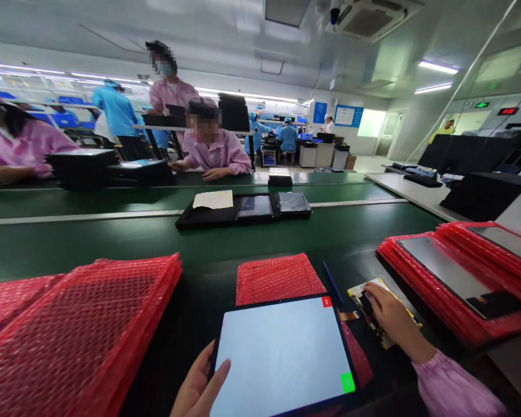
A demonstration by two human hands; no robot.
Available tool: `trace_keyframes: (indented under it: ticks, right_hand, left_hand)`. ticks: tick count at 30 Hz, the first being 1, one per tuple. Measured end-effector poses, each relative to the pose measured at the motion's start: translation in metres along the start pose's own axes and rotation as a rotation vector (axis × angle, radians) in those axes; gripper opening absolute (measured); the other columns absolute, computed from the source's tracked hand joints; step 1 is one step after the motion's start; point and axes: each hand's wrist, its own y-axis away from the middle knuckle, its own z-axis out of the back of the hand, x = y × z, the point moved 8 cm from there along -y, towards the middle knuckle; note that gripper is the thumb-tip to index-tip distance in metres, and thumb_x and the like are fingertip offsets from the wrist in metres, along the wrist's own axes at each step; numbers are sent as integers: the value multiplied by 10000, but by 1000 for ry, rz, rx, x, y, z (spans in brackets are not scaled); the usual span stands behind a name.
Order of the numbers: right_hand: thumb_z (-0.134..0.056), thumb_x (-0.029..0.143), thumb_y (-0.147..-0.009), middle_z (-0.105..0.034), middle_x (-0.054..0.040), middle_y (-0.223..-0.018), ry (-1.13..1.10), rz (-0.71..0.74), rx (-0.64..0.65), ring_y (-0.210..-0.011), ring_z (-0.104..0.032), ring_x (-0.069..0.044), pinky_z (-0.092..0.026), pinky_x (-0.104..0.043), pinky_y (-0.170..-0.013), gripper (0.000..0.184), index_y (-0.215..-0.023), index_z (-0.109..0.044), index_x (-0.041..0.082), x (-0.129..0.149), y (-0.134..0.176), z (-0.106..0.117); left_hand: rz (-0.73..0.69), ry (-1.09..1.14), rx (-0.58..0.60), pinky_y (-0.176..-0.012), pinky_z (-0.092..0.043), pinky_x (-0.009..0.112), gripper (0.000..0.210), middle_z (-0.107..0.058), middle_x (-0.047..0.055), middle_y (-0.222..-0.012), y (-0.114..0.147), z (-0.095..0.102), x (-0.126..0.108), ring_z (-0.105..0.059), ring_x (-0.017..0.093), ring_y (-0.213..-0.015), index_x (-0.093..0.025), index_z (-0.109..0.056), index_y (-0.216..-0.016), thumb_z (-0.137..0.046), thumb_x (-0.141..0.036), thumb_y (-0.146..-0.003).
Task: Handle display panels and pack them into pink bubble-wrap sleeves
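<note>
Holding the screen panel (282, 359) by its near left edge, the left hand (200, 385) has its thumb pressed over the bezel and the fingers tucked beneath it. Under the panel, just beyond that hand, lies a red bubble bag (275, 278). Off to the right, the right hand (391, 318) rests flat, fingers together, on a small card of parts (364, 301). Just left of those fingers lies a blue pen (332, 282). Farther right of that hand, another panel (455, 275) sits on stacked red bags (417, 289); far left of the left hand is a bag pile (78, 330).
</note>
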Motion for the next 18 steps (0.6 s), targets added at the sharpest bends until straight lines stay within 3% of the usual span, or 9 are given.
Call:
trace_keyframes:
  ticks: [5,9,12,16,18]
  right_hand:
    - [-384,208,-977,-630,-161,-1213,-20,-24,42,-1120,-598,-292,-459,-550,-995,311,-1157,-620,115,-5,5,-5]
    - [-380,286,-959,-645,-181,-1195,-68,-57,27,-1119,-604,-323,-450,-593,-998,359,-1135,-643,114,-11,1,-7]
    - [-385,370,-934,-656,-205,-1173,-124,-96,4,-1110,-611,-366,-444,-636,-997,395,-1073,-669,133,-13,-1,-4]
    - [-428,483,-957,-560,-213,-1335,-236,-129,-66,-1235,-529,-377,-450,-615,-1016,401,-1148,-597,173,9,15,12]
    - [-361,439,-1023,-647,-153,-1231,-354,-101,-54,-1141,-621,-294,-558,-475,-940,353,-1250,-525,223,37,28,19]
  left_hand:
    - [18,64,65,-682,-598,319,932,-684,144,-1272,4,-10,-4,-670,371,-1099,-171,-536,-1262,-907,-516,-480]
    - [12,127,128,-591,-584,296,861,-719,118,-1219,3,-13,0,-733,325,-946,-192,-520,-1250,-904,-477,-534]
    - [6,161,107,-565,-577,284,855,-754,95,-1145,6,-11,-2,-743,316,-912,-198,-538,-1218,-921,-462,-500]
    - [-23,227,56,-774,-597,294,782,-775,66,-1099,16,-11,-14,-702,309,-1057,-197,-619,-1144,-933,-437,-470]
    - [-60,261,30,-915,-561,306,754,-765,59,-1136,22,-13,-25,-652,304,-1158,-199,-647,-1118,-927,-453,-465]
